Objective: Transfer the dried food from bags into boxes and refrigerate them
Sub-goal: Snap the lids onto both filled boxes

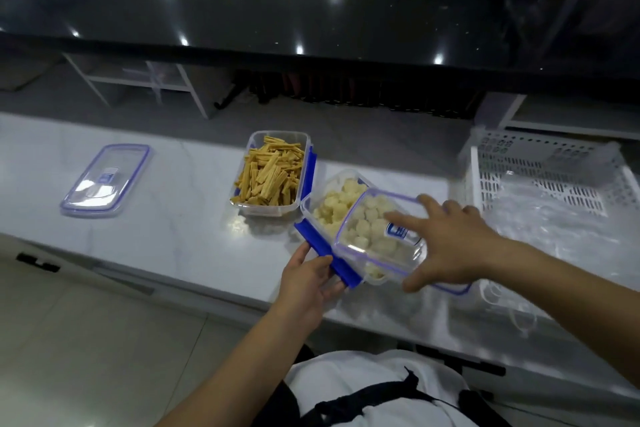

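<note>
On the pale marble worktop (145, 218), the left hand (306, 282) grips the blue clip of the clear plastic box of white pieces (332, 208) while the right hand (453, 246) holds the see-through blue-edged lid (374, 236) crooked over it, so it might not shut.

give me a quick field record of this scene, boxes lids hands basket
left hand: gripping blue side clip of the white-food box
right hand: lowering clear lid onto white-food box, only part covered
yellow-stick box: full, uncovered
spare lid: flat on counter, far left
white basket: right, holds clear plastic bags
</note>
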